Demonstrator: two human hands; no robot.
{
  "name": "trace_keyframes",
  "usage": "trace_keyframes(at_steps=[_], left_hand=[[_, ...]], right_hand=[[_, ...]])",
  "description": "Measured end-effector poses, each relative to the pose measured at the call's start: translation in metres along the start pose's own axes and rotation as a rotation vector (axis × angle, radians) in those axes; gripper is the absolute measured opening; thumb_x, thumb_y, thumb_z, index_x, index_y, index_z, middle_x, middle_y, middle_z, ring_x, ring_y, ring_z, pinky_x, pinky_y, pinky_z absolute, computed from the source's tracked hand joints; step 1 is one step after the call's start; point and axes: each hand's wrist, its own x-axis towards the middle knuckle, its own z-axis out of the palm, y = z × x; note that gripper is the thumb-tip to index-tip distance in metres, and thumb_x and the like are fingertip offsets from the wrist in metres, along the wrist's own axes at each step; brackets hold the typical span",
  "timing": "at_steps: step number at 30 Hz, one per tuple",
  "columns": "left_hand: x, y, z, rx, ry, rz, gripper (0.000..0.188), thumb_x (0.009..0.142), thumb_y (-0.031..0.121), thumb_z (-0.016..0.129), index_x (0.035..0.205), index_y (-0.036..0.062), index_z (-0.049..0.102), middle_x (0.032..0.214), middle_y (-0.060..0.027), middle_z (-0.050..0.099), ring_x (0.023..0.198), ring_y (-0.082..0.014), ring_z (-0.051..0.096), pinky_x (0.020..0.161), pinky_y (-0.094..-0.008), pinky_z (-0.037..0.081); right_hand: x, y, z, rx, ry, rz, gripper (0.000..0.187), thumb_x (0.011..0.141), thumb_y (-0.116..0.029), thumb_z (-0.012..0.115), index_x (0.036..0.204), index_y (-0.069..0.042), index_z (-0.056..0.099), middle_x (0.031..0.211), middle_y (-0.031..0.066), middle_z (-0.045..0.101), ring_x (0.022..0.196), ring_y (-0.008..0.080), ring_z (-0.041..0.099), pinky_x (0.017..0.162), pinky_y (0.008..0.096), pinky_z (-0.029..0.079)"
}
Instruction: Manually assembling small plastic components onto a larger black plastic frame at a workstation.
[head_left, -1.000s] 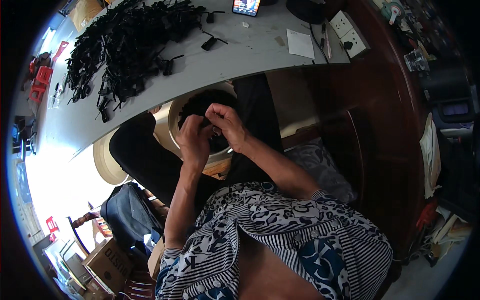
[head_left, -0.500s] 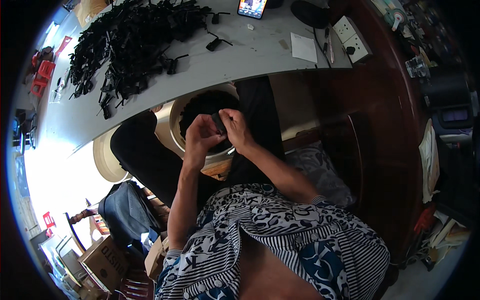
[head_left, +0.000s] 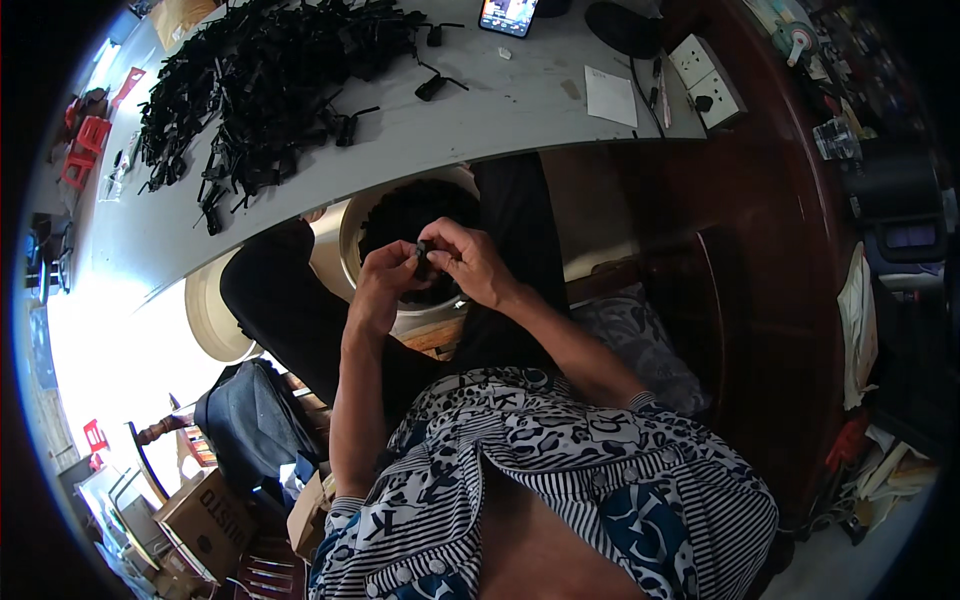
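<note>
Your left hand (head_left: 380, 287) and right hand (head_left: 474, 266) pinch a small dark piece (head_left: 422, 250) between their fingertips; it sits above a round basin (head_left: 350, 240) of black pieces (head_left: 396, 212); beyond, a heap of black parts (head_left: 275, 85) lies on the grey table (head_left: 430, 125).

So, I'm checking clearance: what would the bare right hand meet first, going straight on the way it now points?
Probably the bare left hand, which faces the right hand across a small dark piece; depth is unclear here.
</note>
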Motion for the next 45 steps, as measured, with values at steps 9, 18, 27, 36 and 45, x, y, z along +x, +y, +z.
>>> trace_keyframes(at_steps=[9, 18, 27, 36, 45], left_hand=[[-0.003, -0.002, 0.005, 0.136, 0.034, 0.088, 0.016, 0.089, 0.021, 0.046, 0.077, 0.0104, 0.045, 0.066, 0.0024, 0.048, 0.055, -0.0055, 0.041, 0.052, -0.0183, 0.032], [0.005, -0.009, 0.013, -0.064, 0.104, 0.119, 0.017, 0.085, 0.013, 0.055, 0.071, 0.0102, 0.047, 0.056, 0.0037, 0.044, 0.048, -0.005, 0.038, 0.046, -0.0185, 0.029], [0.017, -0.033, -0.002, -0.195, 0.132, 0.175, 0.009, 0.087, 0.015, 0.052, 0.081, 0.0094, 0.049, 0.067, 0.0023, 0.05, 0.055, -0.0074, 0.048, 0.051, -0.0186, 0.038], [0.0, -0.017, 0.009, 0.513, 0.18, 0.362, 0.027, 0.08, 0.005, 0.055, 0.106, 0.0008, 0.051, 0.078, -0.0008, 0.052, 0.074, -0.0086, 0.051, 0.067, -0.0201, 0.041], [-0.002, -0.023, 0.014, -0.103, 0.159, 0.089, 0.013, 0.086, 0.007, 0.051, 0.096, 0.0006, 0.054, 0.073, -0.0047, 0.058, 0.058, -0.0096, 0.054, 0.056, -0.0215, 0.047]], right_hand=[[-0.001, 0.003, 0.004, 0.098, -0.023, 0.084, 0.022, 0.068, 0.004, 0.065, 0.079, -0.002, 0.047, 0.061, 0.0044, 0.051, 0.057, 0.0092, 0.049, 0.053, 0.0252, 0.042], [-0.002, -0.001, 0.006, -0.027, 0.089, 0.042, 0.021, 0.066, 0.006, 0.065, 0.074, -0.001, 0.047, 0.063, 0.0065, 0.053, 0.057, 0.011, 0.052, 0.051, 0.0252, 0.043], [0.004, 0.003, 0.012, -0.153, 0.082, 0.026, 0.018, 0.07, 0.001, 0.063, 0.08, -0.001, 0.048, 0.062, 0.0085, 0.052, 0.057, 0.0167, 0.054, 0.051, 0.0269, 0.042], [0.017, 0.044, -0.004, 0.507, 0.192, 0.477, 0.026, 0.092, -0.027, 0.043, 0.084, -0.005, 0.055, 0.067, 0.0031, 0.053, 0.06, 0.0086, 0.05, 0.057, 0.021, 0.041], [0.011, 0.009, 0.003, 0.667, 0.155, 0.351, 0.027, 0.088, -0.03, 0.051, 0.081, -0.005, 0.056, 0.065, 0.0007, 0.051, 0.064, 0.0084, 0.049, 0.063, 0.0229, 0.04]])
